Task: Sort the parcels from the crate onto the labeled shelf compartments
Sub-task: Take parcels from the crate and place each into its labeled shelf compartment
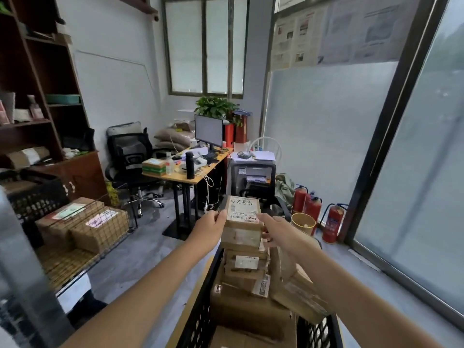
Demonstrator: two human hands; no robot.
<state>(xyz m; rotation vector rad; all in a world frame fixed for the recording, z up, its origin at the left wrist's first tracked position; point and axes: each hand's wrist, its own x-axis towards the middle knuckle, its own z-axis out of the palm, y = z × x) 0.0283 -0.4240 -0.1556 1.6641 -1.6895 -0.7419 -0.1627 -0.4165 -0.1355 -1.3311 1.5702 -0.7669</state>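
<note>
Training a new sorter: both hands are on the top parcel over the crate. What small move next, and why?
Probably lift the top parcel straight up: the left hand and right hand hold its sides, and other parcels sit stacked right beneath it in the crate, so sliding it might topple them.

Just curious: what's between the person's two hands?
In the head view, a labeled parcel stacked on a second parcel, held between the left hand and right hand.

A small office: desk (200, 175) with monitor (208, 130), swivel chair (130, 151), printer (252, 174).
</note>
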